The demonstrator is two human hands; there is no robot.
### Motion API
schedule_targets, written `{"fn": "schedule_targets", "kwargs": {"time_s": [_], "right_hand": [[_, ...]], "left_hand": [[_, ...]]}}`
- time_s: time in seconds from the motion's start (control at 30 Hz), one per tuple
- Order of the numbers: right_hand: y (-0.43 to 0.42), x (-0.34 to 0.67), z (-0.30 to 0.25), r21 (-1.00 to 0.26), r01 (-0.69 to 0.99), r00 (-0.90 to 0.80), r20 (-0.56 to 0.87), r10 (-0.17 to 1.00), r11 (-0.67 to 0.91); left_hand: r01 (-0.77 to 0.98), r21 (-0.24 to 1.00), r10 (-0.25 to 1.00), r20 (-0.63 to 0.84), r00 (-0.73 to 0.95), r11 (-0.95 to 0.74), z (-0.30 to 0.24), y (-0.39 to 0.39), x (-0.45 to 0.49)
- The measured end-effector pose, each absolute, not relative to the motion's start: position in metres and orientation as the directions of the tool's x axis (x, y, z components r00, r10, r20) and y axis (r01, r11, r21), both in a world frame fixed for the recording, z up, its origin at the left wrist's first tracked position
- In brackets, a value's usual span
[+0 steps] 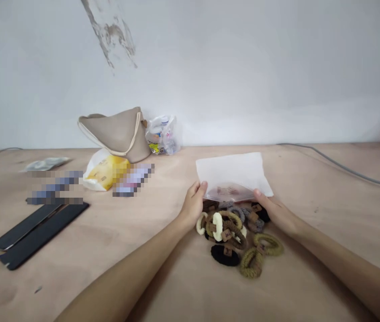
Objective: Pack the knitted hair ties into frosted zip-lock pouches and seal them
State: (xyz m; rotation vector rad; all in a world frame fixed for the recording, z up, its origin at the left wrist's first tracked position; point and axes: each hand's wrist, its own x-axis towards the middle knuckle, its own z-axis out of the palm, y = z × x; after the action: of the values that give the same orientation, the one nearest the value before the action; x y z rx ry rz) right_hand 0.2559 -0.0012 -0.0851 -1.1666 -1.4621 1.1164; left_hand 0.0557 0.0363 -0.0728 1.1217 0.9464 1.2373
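Observation:
A frosted plastic zip bag [233,174] lies flat on the wooden table [190,286]. My left hand [194,206] pinches its near left corner, and my right hand [275,213] grips its near right corner. Between my hands, at the bag's mouth, sits a heap of several hair ties [235,235] in olive, brown, grey, cream and black, each with a small tag. One olive tie [252,263] and a black one [225,256] lie nearest to me.
A beige bucket bag [119,132] stands by the wall with a clear packet [163,134] beside it. A yellow and white pouch [104,174] lies in front. Dark flat cases [35,235] lie at left. A grey cable [344,167] runs along the right.

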Motion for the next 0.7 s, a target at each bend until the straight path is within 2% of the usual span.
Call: {"fn": "schedule_targets", "kwargs": {"time_s": [0.47, 0.7], "right_hand": [[-0.051, 0.266, -0.087, -0.985, 0.164, -0.034, 0.043, 0.999, 0.048], [-0.069, 0.268, -0.091, -0.98, 0.18, 0.01, 0.085, 0.996, 0.082]], "left_hand": [[-0.142, 0.989, 0.994, 0.045, 0.102, -0.031, -0.064, -0.015, 0.075], [-0.183, 0.983, 0.995, 0.016, 0.102, 0.003, -0.062, -0.03, 0.079]]}}
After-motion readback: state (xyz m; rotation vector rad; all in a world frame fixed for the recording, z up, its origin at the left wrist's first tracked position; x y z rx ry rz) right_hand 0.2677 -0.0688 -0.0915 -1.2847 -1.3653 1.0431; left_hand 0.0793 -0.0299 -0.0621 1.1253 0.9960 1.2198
